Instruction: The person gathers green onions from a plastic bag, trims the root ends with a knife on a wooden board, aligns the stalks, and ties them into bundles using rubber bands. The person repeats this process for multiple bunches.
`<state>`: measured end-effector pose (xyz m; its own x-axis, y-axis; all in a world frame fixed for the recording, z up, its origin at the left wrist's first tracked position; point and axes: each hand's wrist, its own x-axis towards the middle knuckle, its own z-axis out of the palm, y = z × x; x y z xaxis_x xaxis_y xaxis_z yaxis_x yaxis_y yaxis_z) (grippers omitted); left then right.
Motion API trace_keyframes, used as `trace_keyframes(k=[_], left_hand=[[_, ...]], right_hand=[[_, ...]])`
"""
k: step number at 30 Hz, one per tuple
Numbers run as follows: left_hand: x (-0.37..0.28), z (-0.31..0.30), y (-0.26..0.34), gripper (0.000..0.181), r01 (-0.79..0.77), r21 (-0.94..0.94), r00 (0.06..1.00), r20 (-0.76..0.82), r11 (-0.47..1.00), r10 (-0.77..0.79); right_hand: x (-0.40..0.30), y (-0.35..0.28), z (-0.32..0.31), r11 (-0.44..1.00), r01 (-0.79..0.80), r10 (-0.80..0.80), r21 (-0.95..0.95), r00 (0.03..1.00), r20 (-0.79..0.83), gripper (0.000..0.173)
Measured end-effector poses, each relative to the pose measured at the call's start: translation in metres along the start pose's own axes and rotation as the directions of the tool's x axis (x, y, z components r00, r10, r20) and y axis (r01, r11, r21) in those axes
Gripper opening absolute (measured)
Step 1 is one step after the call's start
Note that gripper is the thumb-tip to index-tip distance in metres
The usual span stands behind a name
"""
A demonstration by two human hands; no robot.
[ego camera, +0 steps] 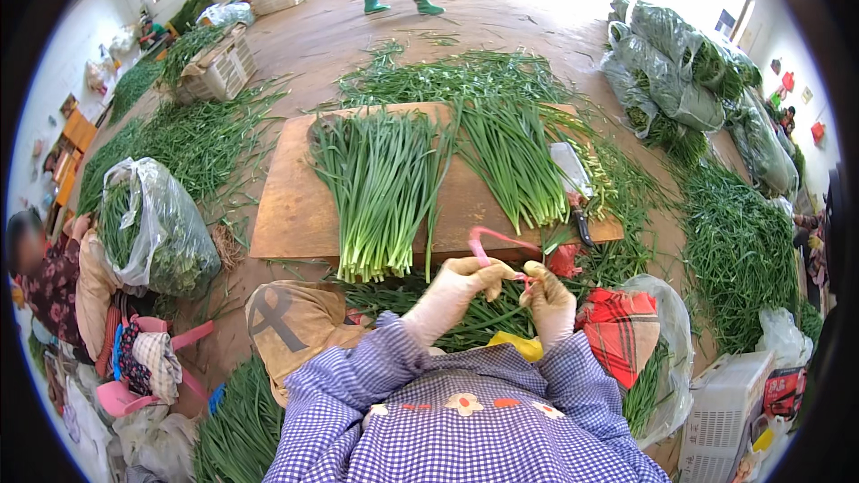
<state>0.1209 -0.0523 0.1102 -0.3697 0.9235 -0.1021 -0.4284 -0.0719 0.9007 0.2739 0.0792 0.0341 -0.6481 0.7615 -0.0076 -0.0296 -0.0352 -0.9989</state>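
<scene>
My left hand [463,292] and my right hand [551,298], both in thin stained gloves, are close together above my lap. Between them they pinch a pink plastic strip [478,241], whose loose loop rises over the table's front edge. On the wooden table [288,208] lies a thick bunch of garlic chives [382,194], pale stem ends towards me. A second, looser bunch [517,168] lies to its right. Beside that rests a cleaver [569,164] with its black handle [582,225] towards me. A bundle of red strips [565,261] hangs at the table's front, near my right hand.
Loose chives [456,77] cover the floor beyond the table. A filled plastic bag [178,235] and a seated person [54,282] are at left. Stuffed bags [671,74] are stacked at right, above a chive heap [738,261]. Another person's boots [429,5] show at the back.
</scene>
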Motion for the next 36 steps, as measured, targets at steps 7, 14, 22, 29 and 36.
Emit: trace_keyframes(k=[7,14,22,29,36], left_hand=[[-0.108,-0.081,0.095,0.027,-0.269,0.111,0.956,-0.085,0.957,0.279],[-0.162,-0.217,0.099,0.026,0.376,0.462,0.858,-0.501,0.803,-0.114],[-0.089,-0.319,0.052,0.026,0.499,0.86,0.855,-0.509,-0.107,-0.101],[-0.017,-0.34,0.033,0.03,0.52,0.85,0.847,-0.501,-0.083,0.176],[0.006,-0.354,0.028,0.022,0.344,0.906,0.875,-0.405,0.248,0.265]], right_hand=[[0.008,-0.04,0.054,0.973,-0.012,0.123,-0.23,0.872,0.474,0.024],[0.01,0.031,0.13,0.691,-0.158,0.714,-0.705,0.301,0.633,0.022],[0.064,0.142,0.156,0.677,-0.348,0.72,-0.649,0.496,0.486,0.023],[0.09,0.083,0.151,0.761,-0.503,0.639,-0.409,0.69,0.34,0.026],[0.084,0.045,0.163,0.73,-0.162,0.451,-0.664,0.844,0.29,0.025]])
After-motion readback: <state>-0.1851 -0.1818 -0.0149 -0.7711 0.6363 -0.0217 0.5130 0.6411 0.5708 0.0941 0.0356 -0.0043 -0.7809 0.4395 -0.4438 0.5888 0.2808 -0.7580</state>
